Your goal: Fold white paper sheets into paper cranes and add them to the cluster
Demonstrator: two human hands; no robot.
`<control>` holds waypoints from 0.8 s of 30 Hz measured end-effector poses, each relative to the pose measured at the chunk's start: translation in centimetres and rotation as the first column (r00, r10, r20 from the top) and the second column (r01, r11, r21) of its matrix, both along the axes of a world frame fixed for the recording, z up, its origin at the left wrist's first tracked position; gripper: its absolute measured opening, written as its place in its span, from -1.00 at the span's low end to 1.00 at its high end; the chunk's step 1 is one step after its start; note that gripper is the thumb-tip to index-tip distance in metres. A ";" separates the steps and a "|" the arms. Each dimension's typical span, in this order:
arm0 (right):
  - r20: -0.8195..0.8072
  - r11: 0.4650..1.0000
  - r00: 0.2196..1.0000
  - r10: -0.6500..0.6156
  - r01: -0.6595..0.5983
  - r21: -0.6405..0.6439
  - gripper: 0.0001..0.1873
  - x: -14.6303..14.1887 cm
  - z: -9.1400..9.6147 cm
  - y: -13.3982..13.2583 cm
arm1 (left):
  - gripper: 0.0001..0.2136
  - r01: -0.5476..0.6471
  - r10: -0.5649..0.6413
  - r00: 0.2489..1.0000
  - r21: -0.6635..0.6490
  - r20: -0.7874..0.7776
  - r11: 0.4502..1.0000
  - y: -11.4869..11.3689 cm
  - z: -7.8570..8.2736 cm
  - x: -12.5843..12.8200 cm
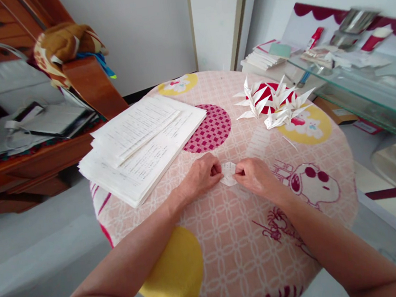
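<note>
Between my two hands is a small folded piece of white paper [228, 173], low over the round cloth-covered table [226, 240]. My left hand [204, 172] is closed, its fingers pinching the paper's left edge. On the other side my right hand [254, 174] pinches the right edge, fingers curled in. The parts of the paper under the fingertips are hidden. Several folded white paper cranes [274, 101] sit grouped at the table's back right. A paper strip [258, 141] lies just beyond my right hand.
A stack of printed sheets [140, 145] covers the table's left side. To the right stands a glass shelf [359, 87] with a metal container [358, 20] and papers. A wooden chair [87, 85] at the left holds a grey bag [12, 84] and a brown cloth [64, 44].
</note>
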State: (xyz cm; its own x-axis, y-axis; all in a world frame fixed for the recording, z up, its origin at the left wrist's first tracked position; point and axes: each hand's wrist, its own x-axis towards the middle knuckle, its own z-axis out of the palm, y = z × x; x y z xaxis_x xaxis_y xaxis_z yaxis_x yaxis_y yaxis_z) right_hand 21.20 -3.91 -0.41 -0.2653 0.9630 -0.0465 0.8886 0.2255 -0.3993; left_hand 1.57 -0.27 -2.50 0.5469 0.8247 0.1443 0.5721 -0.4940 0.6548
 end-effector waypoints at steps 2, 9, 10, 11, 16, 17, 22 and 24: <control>-0.005 1.000 1.000 0.005 -0.005 0.010 -0.78 0.0 0.0 0.0 | -0.92 0.031 -0.031 0.999 -0.010 0.028 0.999 0.2 0.1 -0.5; -0.021 1.000 1.000 0.001 -0.001 0.003 -0.77 0.0 0.0 0.0 | -0.91 0.031 -0.026 0.998 -0.079 0.063 0.996 0.1 0.5 -0.4; -0.024 1.000 1.000 -0.002 0.002 0.000 -0.77 0.1 0.0 0.0 | -0.94 -0.008 0.010 0.999 -0.067 0.040 0.998 0.0 0.5 -0.1; -0.027 1.000 1.000 -0.003 0.003 -0.004 -0.77 0.1 0.0 0.0 | -0.93 -0.053 0.053 0.999 -0.049 0.003 0.997 -0.1 0.5 0.2; -0.039 0.999 0.999 -0.036 0.035 -0.030 -0.81 -0.2 0.2 0.0 | -0.88 -0.120 0.117 0.989 -0.027 -0.092 0.992 -0.4 0.4 1.2; -0.032 0.998 0.998 -0.052 0.051 -0.035 -0.81 -0.3 0.2 0.0 | -0.88 -0.119 0.116 0.989 -0.027 -0.092 0.993 -0.4 0.3 1.2; -0.020 0.995 0.996 -0.088 0.087 -0.053 -0.87 -0.4 0.6 0.1 | -0.87 -0.112 0.111 0.990 -0.007 -0.083 0.994 -0.3 0.1 1.0; -0.028 0.995 0.996 -0.083 0.081 -0.063 -0.89 -0.1 0.6 0.1 | -0.87 -0.110 0.109 0.991 -0.005 -0.075 0.994 -0.3 -0.1 1.0</control>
State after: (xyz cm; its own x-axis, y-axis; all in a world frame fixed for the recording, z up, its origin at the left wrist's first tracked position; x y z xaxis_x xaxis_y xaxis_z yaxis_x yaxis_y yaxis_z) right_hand 21.09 -3.76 0.18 -0.1880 0.9771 -0.1000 0.8904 0.1266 -0.4373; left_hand 2.53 -0.58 -2.57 0.4622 0.8812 0.0990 0.6699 -0.4201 0.6122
